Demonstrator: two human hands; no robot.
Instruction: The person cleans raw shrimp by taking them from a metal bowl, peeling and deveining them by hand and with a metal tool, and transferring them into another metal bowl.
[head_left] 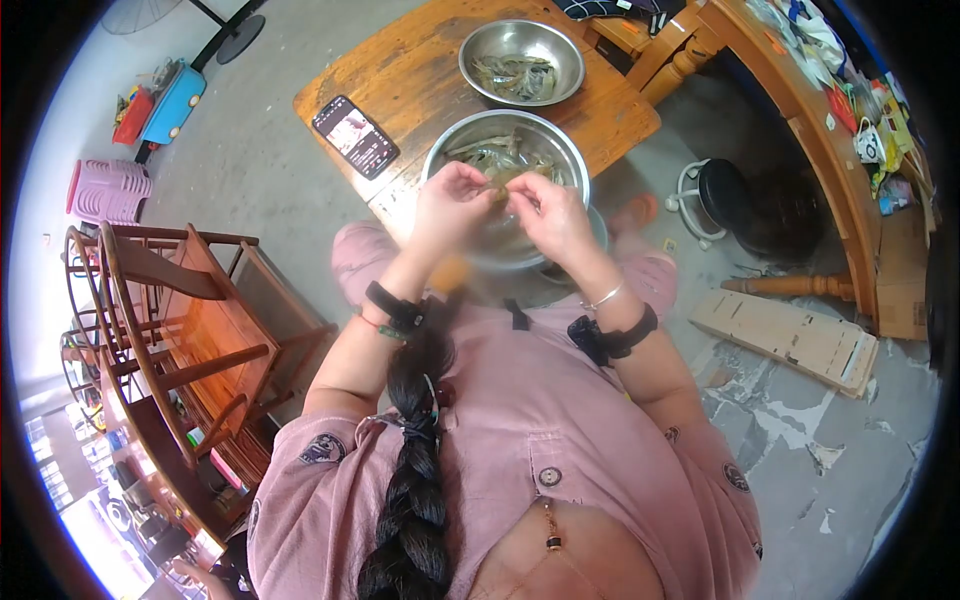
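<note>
Both hands are up close together on my feed: the left hand [450, 208] and the right hand [553, 217] pinch one small thing between their fingertips, and it looks to me like a shrimp [499, 191], though the fingers cover much of it. Two-sided grip there, which I'd say steadies something so small and slippery. It's held right above the near bowl [562, 138], probably so drips and bits fall inside; more shrimp lie in that one. Working outward, the far bowl [520, 37] sits just beyond on the wooden desk [420, 65], with shrimp in it too, within an arm's stretch I'd judge. And there's the phone [355, 137], flat on the desk left of the bowls, screen lit and facing up, placed, I'd guess, for a glance without wet fingers. Farther right, a black stool [722, 192] stands on the floor.
</note>
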